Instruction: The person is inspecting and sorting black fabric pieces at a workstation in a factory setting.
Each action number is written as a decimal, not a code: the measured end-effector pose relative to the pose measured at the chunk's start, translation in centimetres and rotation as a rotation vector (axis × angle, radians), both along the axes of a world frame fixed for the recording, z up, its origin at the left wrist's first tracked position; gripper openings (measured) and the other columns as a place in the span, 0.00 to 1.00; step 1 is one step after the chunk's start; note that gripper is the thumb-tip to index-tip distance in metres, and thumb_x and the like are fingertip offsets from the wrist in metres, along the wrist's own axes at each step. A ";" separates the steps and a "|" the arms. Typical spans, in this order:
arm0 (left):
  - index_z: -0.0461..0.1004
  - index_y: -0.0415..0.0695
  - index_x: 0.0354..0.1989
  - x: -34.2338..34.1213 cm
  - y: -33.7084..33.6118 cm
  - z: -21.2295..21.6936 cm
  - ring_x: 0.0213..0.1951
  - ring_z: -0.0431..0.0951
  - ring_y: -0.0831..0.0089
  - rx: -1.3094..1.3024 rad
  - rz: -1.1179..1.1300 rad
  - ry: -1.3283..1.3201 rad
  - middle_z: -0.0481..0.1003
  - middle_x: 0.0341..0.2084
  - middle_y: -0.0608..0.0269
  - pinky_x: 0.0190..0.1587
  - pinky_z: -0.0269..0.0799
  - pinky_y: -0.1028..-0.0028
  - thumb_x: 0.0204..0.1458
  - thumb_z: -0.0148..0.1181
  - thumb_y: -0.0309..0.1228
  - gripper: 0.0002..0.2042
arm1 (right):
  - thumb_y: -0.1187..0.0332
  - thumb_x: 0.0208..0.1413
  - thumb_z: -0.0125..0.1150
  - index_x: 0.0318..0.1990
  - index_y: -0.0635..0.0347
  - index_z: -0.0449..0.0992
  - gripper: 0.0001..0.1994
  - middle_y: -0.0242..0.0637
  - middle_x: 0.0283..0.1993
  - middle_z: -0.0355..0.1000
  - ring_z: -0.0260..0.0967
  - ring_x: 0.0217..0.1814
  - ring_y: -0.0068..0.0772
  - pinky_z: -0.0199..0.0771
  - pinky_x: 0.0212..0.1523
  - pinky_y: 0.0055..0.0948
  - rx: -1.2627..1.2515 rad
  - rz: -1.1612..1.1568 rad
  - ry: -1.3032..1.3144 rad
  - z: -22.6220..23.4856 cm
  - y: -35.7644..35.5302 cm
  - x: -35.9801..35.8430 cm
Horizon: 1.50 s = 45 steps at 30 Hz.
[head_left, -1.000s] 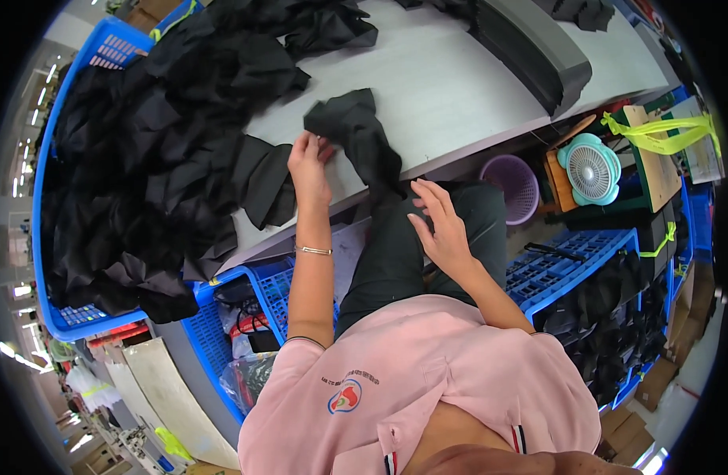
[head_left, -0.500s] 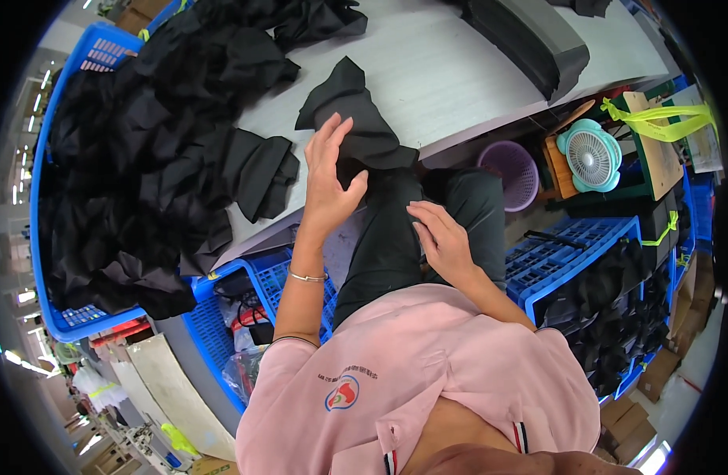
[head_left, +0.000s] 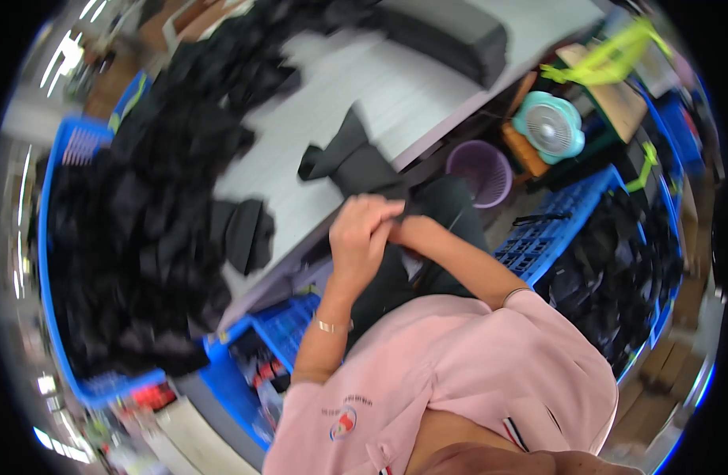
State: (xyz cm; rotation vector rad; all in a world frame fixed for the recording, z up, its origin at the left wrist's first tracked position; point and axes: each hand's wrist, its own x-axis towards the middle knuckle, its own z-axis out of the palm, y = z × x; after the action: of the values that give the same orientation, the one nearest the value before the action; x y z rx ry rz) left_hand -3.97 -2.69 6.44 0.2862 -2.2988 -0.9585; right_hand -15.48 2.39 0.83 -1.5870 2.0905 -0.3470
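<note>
A black cloth piece (head_left: 356,165) lies on the pale table's near edge, one side folded up and its near end reaching my hands. My left hand (head_left: 362,231) is closed just below it, fingers bent over toward the right. What they hold, if anything, is hidden. Against those fingertips, my right hand (head_left: 418,231) meets the left above my lap. Its fingers are tucked behind the left hand and blurred, so their grip does not show.
A heaped pile of black cloth (head_left: 142,214) fills a blue basket (head_left: 51,269) at left and spreads onto the table (head_left: 324,75). A dark stack (head_left: 451,36) sits at the far side. Rightward are a purple bin (head_left: 481,174), a teal fan (head_left: 548,127) and another blue crate (head_left: 542,237) with black cloth.
My hands were apart, the left open over the cloth and the right open above my lap. They have come together at the cloth's near end. The view has swung and blurred.
</note>
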 end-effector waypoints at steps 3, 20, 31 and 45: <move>0.80 0.39 0.38 -0.1 4.0 -1.1 0.39 0.80 0.62 0.176 -0.135 -0.027 0.79 0.34 0.55 0.44 0.74 0.70 0.46 0.59 0.15 0.11 | 0.67 0.63 0.52 0.58 0.59 0.68 0.17 0.40 0.59 0.66 0.65 0.60 0.37 0.66 0.60 0.34 -0.274 -0.202 -0.263 -0.6 1.1 -2.6; 0.71 0.41 0.42 -0.4 5.8 -5.1 0.43 0.73 0.78 1.102 -0.397 0.089 0.73 0.46 0.64 0.50 0.68 0.77 0.59 0.54 0.20 0.05 | 0.58 0.64 0.53 0.47 0.62 0.76 0.16 0.34 0.47 0.74 0.70 0.47 0.24 0.71 0.47 0.25 -0.650 -0.148 -1.401 4.6 9.1 -2.8; 0.74 0.32 0.45 -3.6 3.9 -5.2 0.40 0.77 0.72 0.838 0.035 0.247 0.77 0.40 0.59 0.46 0.74 0.73 0.62 0.49 0.24 0.10 | 0.65 0.64 0.54 0.46 0.62 0.74 0.11 0.33 0.44 0.73 0.69 0.46 0.21 0.71 0.51 0.26 -1.272 -0.688 -1.263 -4.7 3.1 0.4; 0.80 0.35 0.37 -2.4 -9.0 -5.4 0.32 0.71 0.87 0.806 0.446 0.490 0.76 0.29 0.73 0.36 0.66 0.83 0.59 0.61 0.28 0.08 | 0.72 0.62 0.60 0.37 0.60 0.68 0.06 0.39 0.56 0.65 0.73 0.46 0.23 0.71 0.52 0.24 -0.425 -0.448 -1.465 -3.3 16.4 5.4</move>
State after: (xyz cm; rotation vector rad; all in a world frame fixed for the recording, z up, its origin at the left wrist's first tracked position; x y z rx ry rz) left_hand -6.40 -11.70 1.03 0.7571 -1.2504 -1.4669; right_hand -10.10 18.77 -2.44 -0.5147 1.1132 -1.5856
